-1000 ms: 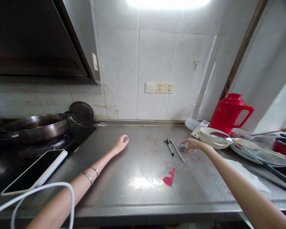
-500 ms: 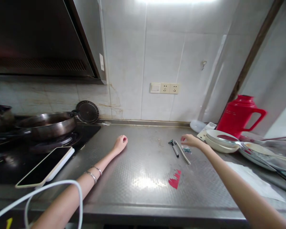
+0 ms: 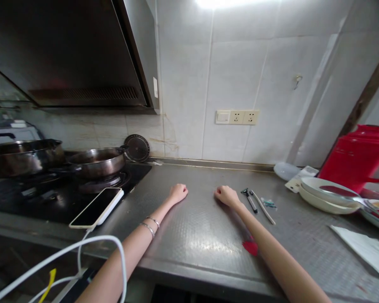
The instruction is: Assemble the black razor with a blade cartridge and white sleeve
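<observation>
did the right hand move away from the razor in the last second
Yes. The right hand left the small items right of the razor and now rests curled on the counter, left of it.

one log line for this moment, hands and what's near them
left hand: curled on counter, empty | right hand: curled on counter, empty | nearest: razor

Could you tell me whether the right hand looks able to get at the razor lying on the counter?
Probably yes: the right hand rests curled on the counter just beside the razor, with only bare steel between them.
</observation>
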{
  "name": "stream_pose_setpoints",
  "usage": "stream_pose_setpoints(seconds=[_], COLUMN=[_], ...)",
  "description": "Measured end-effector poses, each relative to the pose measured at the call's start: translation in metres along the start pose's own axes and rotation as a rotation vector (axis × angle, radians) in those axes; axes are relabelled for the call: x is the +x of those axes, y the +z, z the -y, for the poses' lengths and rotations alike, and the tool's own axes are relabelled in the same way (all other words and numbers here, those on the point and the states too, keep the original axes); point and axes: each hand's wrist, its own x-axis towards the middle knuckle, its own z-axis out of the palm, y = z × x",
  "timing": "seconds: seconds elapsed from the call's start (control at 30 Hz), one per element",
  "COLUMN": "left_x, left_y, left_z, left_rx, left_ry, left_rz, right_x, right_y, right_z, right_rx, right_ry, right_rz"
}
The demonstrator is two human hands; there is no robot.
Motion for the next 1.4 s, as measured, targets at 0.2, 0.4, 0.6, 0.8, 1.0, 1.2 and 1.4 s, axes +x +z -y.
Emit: stream_pose_setpoints(seconds=[0.2, 0.4, 0.6, 0.8, 1.0, 1.2, 1.4], left_x=[-0.004, -0.005, -0.005, -0.004, -0.005, -0.005, -0.007], left_y=[-0.005, -0.005, -0.004, -0.004, -0.005, -0.006, -0.007], left_z=[-0.004, -0.003, 0.000, 0.000, -0.001, -0.002, -0.004], left_rx=[0.033, 0.034, 0.022, 0.011, 0.007, 0.003, 0.005], left_ry=[0.005, 0.021, 0.033, 0.016, 0.012, 0.001, -0.002], left_rz=[0.019, 0.015, 0.012, 0.011, 0.011, 0.012, 0.007], right_x=[-0.006, -0.007, -0.009, -0.005, 0.007, -0.004, -0.026], right_y=[0.015, 0.015, 0.014, 0.015, -0.009, -0.042, -0.052], right_z=[0.007, 0.005, 0.005, 0.002, -0.029, -0.092, -0.115], right_rx=[-0.015, -0.006, 0.025, 0.138, 0.306, 0.272, 0.093], right_ry=[0.010, 0.012, 0.022, 0.030, 0.005, 0.137, 0.267], right_rz=[-0.017, -0.023, -0.021, -0.019, 0.080, 0.188, 0.231])
